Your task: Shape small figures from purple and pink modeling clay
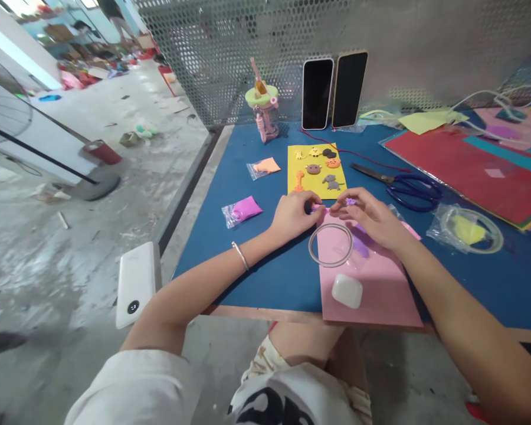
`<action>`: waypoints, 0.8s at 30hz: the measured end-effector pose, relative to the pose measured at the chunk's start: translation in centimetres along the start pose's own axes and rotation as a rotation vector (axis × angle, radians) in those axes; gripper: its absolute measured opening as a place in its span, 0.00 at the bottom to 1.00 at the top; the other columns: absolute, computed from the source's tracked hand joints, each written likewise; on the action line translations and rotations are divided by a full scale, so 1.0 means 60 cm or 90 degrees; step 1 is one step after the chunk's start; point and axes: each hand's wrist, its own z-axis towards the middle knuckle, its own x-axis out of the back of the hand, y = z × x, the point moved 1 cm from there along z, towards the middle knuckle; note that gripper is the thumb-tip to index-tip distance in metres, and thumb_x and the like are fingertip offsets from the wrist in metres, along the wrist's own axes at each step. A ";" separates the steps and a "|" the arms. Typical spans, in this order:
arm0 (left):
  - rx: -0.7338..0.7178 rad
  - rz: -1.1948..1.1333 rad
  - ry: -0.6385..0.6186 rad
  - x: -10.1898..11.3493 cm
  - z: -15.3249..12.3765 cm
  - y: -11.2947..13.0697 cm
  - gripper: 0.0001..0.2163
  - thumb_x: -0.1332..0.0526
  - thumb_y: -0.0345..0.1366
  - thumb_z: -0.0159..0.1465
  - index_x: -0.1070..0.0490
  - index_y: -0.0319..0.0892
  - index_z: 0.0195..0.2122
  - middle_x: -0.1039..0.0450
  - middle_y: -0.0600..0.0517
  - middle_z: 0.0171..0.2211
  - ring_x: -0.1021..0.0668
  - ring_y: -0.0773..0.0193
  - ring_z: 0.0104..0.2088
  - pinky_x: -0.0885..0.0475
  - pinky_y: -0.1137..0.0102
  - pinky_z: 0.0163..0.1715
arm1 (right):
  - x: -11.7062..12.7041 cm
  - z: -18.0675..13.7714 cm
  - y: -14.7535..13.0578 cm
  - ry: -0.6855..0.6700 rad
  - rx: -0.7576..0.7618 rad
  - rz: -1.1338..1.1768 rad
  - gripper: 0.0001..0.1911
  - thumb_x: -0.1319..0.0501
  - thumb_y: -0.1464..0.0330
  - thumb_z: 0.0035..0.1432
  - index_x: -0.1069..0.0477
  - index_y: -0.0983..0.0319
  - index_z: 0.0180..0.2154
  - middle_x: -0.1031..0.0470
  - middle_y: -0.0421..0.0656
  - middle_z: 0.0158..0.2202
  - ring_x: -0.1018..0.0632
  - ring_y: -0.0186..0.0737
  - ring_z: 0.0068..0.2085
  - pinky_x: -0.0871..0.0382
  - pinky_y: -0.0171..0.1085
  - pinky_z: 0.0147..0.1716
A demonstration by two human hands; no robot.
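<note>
My left hand point(297, 212) rests at the top edge of a pink foam sheet point(376, 295), thumb and fingers pinched together. A small pink-purple bit shows at its fingertips, too small to make out. Just right of it, my right hand point(374, 217) is curled over the sheet with a small piece of purple clay point(350, 202) at its fingers. Below the right hand lies purple clay point(360, 242) in clear wrapping, partly covered. A grey ring point(310, 251) and a white rounded case point(347, 291) lie on the sheet. Beyond my hands, a yellow card point(295, 153) carries several small animal figures.
Blue-handled scissors point(413, 190) and a bagged clear ring point(491, 233) lie to the right, before red sheets point(460, 165). Orange point(268, 165) and magenta point(246, 208) clay packets lie left. Behind stand two phones point(317, 94) and a lidded cup point(265, 115). A white power bank point(136, 283) is at lower left.
</note>
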 end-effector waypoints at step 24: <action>-0.133 0.063 -0.097 0.020 -0.003 -0.015 0.11 0.40 0.35 0.59 0.27 0.44 0.43 0.24 0.50 0.40 0.25 0.60 0.42 0.33 0.64 0.45 | 0.003 0.000 0.000 0.064 0.032 -0.108 0.16 0.40 0.54 0.57 0.33 0.55 0.43 0.25 0.43 0.38 0.22 0.43 0.38 0.27 0.42 0.37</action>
